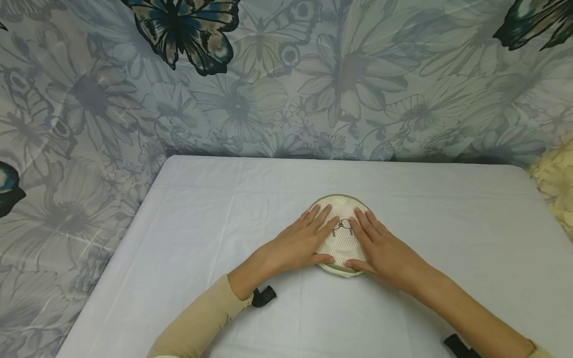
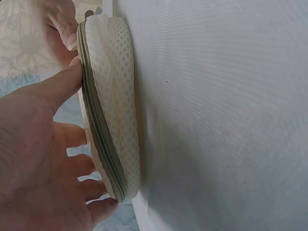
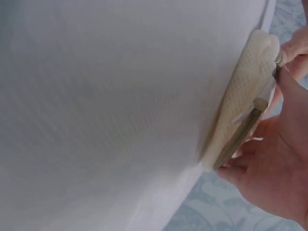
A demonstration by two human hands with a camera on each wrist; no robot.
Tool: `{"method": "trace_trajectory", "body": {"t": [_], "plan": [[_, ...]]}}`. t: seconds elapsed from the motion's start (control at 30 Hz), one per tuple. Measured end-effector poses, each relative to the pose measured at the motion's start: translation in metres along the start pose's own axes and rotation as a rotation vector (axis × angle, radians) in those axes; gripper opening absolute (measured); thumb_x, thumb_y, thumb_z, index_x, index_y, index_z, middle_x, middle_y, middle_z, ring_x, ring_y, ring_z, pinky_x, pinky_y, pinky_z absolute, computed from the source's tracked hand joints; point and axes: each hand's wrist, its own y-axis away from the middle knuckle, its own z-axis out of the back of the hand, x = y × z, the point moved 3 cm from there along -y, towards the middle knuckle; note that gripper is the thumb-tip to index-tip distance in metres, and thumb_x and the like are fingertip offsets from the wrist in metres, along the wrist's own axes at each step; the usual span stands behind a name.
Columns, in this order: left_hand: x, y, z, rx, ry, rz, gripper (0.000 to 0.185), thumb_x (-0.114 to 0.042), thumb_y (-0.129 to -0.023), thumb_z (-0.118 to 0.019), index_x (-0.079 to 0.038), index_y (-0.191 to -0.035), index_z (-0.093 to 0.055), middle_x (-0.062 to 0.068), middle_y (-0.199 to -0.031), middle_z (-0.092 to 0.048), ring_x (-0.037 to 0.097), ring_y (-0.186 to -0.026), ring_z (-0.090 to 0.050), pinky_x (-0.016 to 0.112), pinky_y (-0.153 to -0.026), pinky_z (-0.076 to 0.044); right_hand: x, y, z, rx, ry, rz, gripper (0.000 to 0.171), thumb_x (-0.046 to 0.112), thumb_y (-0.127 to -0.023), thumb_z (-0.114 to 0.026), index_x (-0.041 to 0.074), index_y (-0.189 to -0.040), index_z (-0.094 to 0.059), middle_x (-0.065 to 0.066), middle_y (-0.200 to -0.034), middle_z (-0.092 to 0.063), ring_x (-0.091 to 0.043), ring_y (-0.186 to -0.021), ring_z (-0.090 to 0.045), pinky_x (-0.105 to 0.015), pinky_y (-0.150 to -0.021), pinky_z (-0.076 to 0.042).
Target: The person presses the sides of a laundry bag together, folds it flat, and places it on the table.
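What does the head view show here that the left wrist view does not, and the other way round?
Only the head view shows the right hand whole, flat on the round mesh pouch, the dark drawing on its top, and the butterfly-print backdrop. Only the left wrist view shows the pouch's edge side-on, with the olive zipper running round it. Both show the left hand with straight fingers on the pouch, which lies on the white table cover.

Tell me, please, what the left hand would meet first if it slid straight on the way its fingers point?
Probably the right hand: the left hand lies flat on the round mesh pouch, fingers angled up-right toward the right fingers.
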Motion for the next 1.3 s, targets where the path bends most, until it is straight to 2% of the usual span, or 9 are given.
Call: {"method": "trace_trajectory", "body": {"t": [0.5, 0.73, 0.93, 1.17, 1.3], "plan": [[0.0022, -0.0016, -0.0040, 0.021, -0.023, -0.002, 0.089, -0.062, -0.097, -0.046, -0.013, -0.161, -0.009, 0.015, -0.165, 0.003, 0.034, -0.151, 0.003, 0.044, -0.122, -0.008, -0.0009, -0.0018, -0.0009, 0.025, 0.007, -0.001, 0.091, 0.058, -0.097, -0.052, -0.007, -0.154, -0.022, -0.026, -0.162, -0.013, -0.046, -0.148, -0.012, -0.058, -0.114, -0.026], [0.0007, -0.0022, -0.0022, 0.067, -0.022, 0.033, 0.093, -0.064, -0.094, -0.049, -0.014, -0.161, -0.007, 0.014, -0.165, 0.006, 0.033, -0.151, 0.006, 0.043, -0.122, -0.006, -0.0016, -0.0029, -0.0046, 0.031, 0.001, 0.011, 0.093, 0.058, -0.097, -0.052, -0.007, -0.154, -0.020, -0.027, -0.162, -0.010, -0.047, -0.148, -0.009, -0.060, -0.113, -0.026], [-0.0019, -0.0024, -0.0019, 0.090, -0.045, 0.067, 0.095, -0.063, -0.093, -0.052, -0.014, -0.161, -0.008, 0.013, -0.165, 0.006, 0.033, -0.151, 0.004, 0.045, -0.122, -0.009, -0.0010, -0.0036, -0.0061, 0.032, 0.004, 0.010, 0.092, 0.056, -0.097, -0.054, -0.007, -0.154, -0.020, -0.027, -0.162, -0.010, -0.047, -0.148, -0.009, -0.060, -0.114, -0.024], [-0.0027, -0.0008, -0.0050, 0.082, -0.051, 0.062, 0.095, -0.063, -0.093, -0.051, -0.013, -0.161, -0.007, 0.014, -0.165, 0.006, 0.033, -0.151, 0.005, 0.045, -0.122, -0.010, 0.0002, -0.0042, -0.0077, 0.034, 0.027, 0.011, 0.092, 0.055, -0.097, -0.056, -0.008, -0.154, -0.021, -0.029, -0.161, -0.011, -0.048, -0.147, -0.011, -0.060, -0.114, -0.026], [-0.0014, -0.0002, -0.0067, 0.050, -0.046, 0.043, 0.094, -0.063, -0.094, -0.051, -0.013, -0.161, -0.008, 0.014, -0.165, 0.005, 0.033, -0.151, 0.005, 0.044, -0.122, -0.008, 0.0006, -0.0037, -0.0064, 0.030, 0.024, -0.001, 0.093, 0.058, -0.096, -0.054, -0.007, -0.154, -0.021, -0.027, -0.162, -0.011, -0.047, -0.147, -0.011, -0.059, -0.114, -0.026]]}}
